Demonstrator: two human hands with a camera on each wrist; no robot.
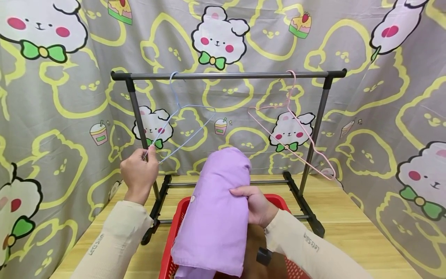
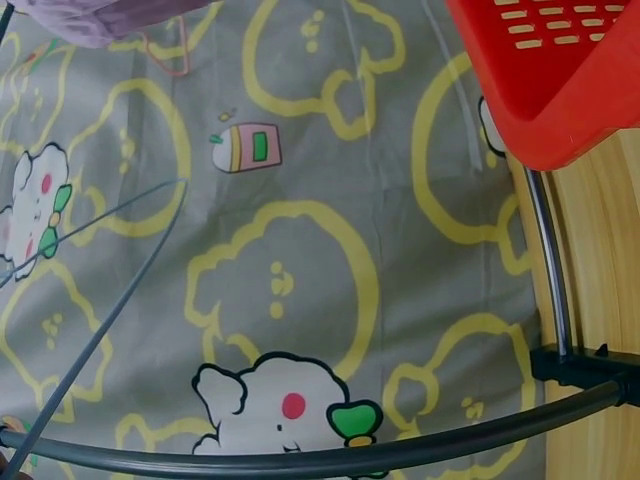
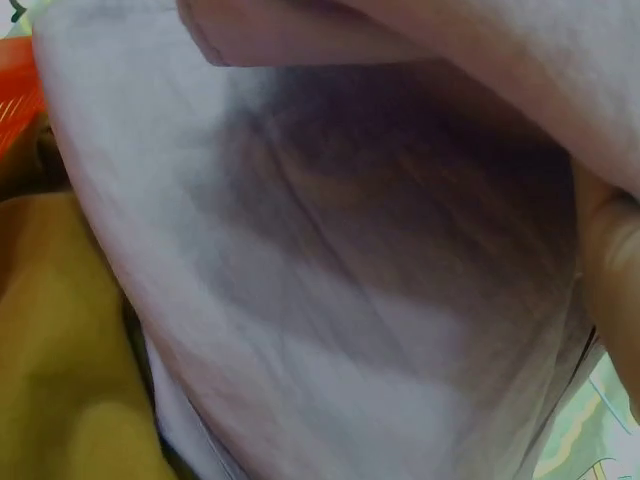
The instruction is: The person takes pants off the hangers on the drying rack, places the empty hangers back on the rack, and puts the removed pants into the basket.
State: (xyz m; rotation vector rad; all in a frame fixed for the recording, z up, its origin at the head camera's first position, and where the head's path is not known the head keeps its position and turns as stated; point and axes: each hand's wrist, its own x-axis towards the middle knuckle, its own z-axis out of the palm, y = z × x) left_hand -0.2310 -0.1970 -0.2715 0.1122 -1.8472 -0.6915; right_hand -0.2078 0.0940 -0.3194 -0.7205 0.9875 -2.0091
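Observation:
A blue wire hanger (image 1: 195, 106) hangs by its hook from the rack's top bar. My left hand (image 1: 139, 170) pinches its lower left corner between thumb and fingers. In my right hand (image 1: 259, 205) is a folded lilac garment (image 1: 216, 221) with a white button, gripped at its right edge with the thumb on top. The cloth is held over the red basket (image 1: 278, 199) and covers much of it. In the right wrist view the lilac cloth (image 3: 300, 300) fills most of the picture, and the fingers (image 3: 612, 270) show at the right edge.
A pink hanger (image 1: 324, 155) hangs at the right end of the grey metal rack (image 1: 230, 75). Brown cloth (image 1: 256, 248) lies in the basket. The rack's black feet (image 1: 306, 211) stand on the wooden table (image 1: 355, 217). A patterned curtain (image 1: 265, 128) surrounds it.

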